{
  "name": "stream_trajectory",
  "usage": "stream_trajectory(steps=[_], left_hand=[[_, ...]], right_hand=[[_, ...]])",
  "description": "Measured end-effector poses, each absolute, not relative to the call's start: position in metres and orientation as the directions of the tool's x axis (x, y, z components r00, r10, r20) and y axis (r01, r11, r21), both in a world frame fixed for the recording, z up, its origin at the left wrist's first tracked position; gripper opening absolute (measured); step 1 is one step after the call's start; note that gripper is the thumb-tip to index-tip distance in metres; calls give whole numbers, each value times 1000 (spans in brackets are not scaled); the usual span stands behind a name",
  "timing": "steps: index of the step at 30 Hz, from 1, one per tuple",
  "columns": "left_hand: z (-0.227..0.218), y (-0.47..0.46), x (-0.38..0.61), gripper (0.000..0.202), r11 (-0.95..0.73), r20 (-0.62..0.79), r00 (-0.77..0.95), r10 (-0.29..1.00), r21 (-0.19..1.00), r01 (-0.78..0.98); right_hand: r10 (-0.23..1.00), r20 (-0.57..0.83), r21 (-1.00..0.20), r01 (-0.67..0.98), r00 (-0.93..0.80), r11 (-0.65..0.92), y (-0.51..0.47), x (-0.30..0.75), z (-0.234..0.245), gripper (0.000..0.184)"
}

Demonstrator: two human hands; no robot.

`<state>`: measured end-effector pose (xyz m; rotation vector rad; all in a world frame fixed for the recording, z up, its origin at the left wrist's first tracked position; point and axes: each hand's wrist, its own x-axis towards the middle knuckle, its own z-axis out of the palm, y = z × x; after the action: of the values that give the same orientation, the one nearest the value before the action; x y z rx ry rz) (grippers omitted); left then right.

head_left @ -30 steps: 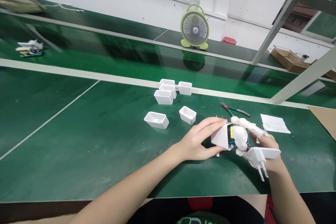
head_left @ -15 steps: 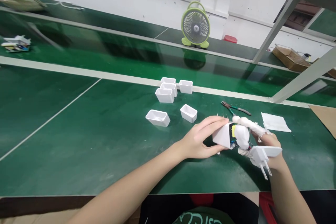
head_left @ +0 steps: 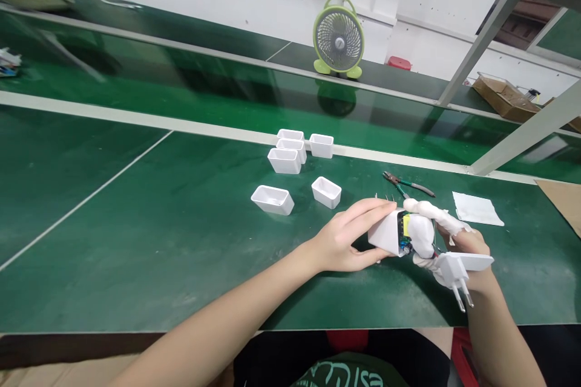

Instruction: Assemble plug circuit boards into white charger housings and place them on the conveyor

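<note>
Gripping the white charger housing [head_left: 385, 236] just in front of the pliers [head_left: 408, 184], left hand [head_left: 342, 243] clasps it, right hand [head_left: 469, 251] pinches its plug cover [head_left: 460, 265]; bare green table [head_left: 136, 242] lies left of the pliers; lettering unreadable.

free: bare mat [head_left: 136, 236] left of hands | obstacles: white shells [head_left: 285, 160], pliers [head_left: 406, 184] beyond

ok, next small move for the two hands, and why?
Probably press the circuit board deeper into the white housing with the right hand. The left hand grips the housing, the board's yellow and blue parts show at its open end, and the plug cover is held apart from it.
</note>
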<state>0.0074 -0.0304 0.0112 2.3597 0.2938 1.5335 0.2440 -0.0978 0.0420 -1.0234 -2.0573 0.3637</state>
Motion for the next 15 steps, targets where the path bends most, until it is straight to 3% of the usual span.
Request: stream_trajectory(steps=[4,15], left_hand=[[10,-30,8,70,-935,858,394,328,355,5],[12,-31,8,69,-945,869,389,305,327,10]], right_hand=[[743,540,-504,555,-396,662,-97,239,50,69],[762,522,-552,529,-383,644,-97,242,43,63]])
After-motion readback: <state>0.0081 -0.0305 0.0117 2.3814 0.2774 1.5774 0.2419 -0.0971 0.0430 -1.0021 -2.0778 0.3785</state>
